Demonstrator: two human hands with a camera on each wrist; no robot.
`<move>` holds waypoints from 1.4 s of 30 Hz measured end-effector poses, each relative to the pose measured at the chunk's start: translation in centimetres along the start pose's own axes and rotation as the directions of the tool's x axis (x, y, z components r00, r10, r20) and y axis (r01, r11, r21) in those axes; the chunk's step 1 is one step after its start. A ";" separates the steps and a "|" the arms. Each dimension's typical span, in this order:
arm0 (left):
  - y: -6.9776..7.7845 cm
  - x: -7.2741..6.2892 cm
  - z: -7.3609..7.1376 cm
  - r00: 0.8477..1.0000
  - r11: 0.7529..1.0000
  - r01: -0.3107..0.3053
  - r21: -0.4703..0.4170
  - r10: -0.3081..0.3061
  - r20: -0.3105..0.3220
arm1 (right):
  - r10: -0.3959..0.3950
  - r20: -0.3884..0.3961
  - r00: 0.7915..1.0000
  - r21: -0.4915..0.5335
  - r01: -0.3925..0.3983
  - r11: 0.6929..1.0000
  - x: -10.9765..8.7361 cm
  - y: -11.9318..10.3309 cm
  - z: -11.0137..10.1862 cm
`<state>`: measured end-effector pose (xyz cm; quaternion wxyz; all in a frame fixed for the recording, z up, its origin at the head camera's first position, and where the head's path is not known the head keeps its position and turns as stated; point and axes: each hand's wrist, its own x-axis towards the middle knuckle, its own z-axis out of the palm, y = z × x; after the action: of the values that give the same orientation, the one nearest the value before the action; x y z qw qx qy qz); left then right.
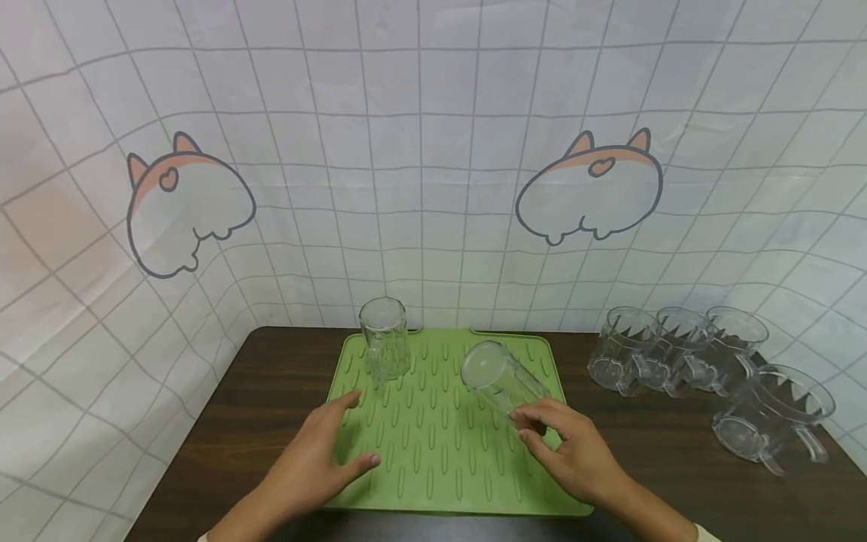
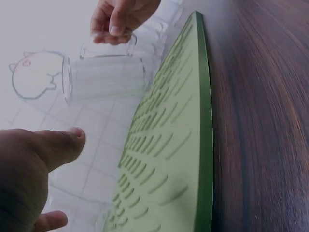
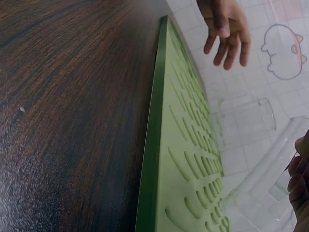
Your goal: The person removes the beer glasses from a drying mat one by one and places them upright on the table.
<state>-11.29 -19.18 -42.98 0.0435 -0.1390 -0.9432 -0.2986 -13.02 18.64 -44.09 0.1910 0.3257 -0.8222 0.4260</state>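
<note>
My right hand (image 1: pixel 572 452) pinches the handle of a clear glass mug (image 1: pixel 501 376) above the right half of a green ridged mat (image 1: pixel 433 459). That mug is tilted, its round end toward the back left. In the right wrist view the held mug (image 3: pixel 275 169) shows beside the curled fingers. Over the mat's left front, my left hand (image 1: pixel 311 459) is held with thumb and fingers spread and nothing between them. Behind it, a second clear mug (image 1: pixel 386 339) stands on the mat's back left corner. The left wrist view shows only part of the left hand (image 2: pixel 34 159).
Several clear glass mugs with handles, one of them nearest the front (image 1: pixel 772 414), stand on the dark wooden table (image 1: pixel 650 444) to the right. A white tiled-pattern sheet (image 1: pixel 440 188) with cartoon corgis hangs behind and along the sides.
</note>
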 end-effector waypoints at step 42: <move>5.0 5.7 3.6 0.990 0.966 -0.118 -0.230 0.132 0.046 | -0.118 0.027 0.993 -0.011 0.118 0.993 0.4 -1.0 -0.3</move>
<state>-15.29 -11.85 -42.21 0.0175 -0.2112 -0.8932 -0.3967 -12.61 18.31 -43.15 0.2070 0.3781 -0.8067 0.4042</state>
